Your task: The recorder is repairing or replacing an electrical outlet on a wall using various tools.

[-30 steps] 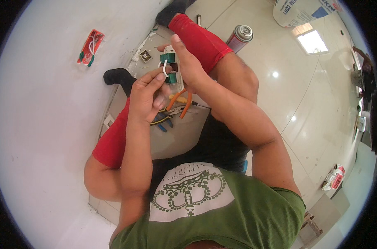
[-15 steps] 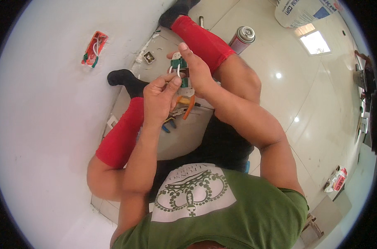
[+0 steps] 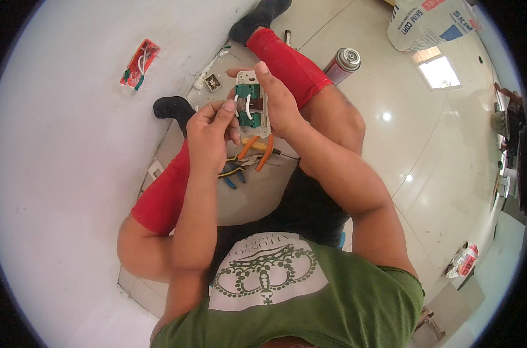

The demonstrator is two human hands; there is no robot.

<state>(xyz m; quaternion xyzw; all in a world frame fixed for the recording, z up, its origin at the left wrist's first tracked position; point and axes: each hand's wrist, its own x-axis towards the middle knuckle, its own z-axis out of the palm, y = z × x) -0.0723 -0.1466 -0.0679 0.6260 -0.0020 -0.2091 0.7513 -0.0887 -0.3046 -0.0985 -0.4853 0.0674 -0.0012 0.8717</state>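
My right hand [image 3: 282,109] grips a wall outlet plate [image 3: 263,129] by its right edge, thumb stretched up along the side and fingers behind. The plate is turned with its back up, showing two green outlet modules [image 3: 249,119]. A short white wire [image 3: 248,104] loops between the modules. At the plate's left edge my left hand [image 3: 210,124] is closed, its thumb and forefinger pinched by another piece of white wire [image 3: 236,106]; its lower fingertips reach beside the plate.
Below the hands lie orange-handled pliers [image 3: 264,154], blue-handled pliers [image 3: 233,177] and a screwdriver [image 3: 255,145]. An orange wall box [image 3: 140,62] with wires is at left. A small metal box [image 3: 212,82], spray can [image 3: 343,64] and large white bucket [image 3: 423,26] stand on the tiles.
The outlet plate has tilted so more of its back shows. My left hand has shifted from the middle wire to the wire at the plate's left edge.
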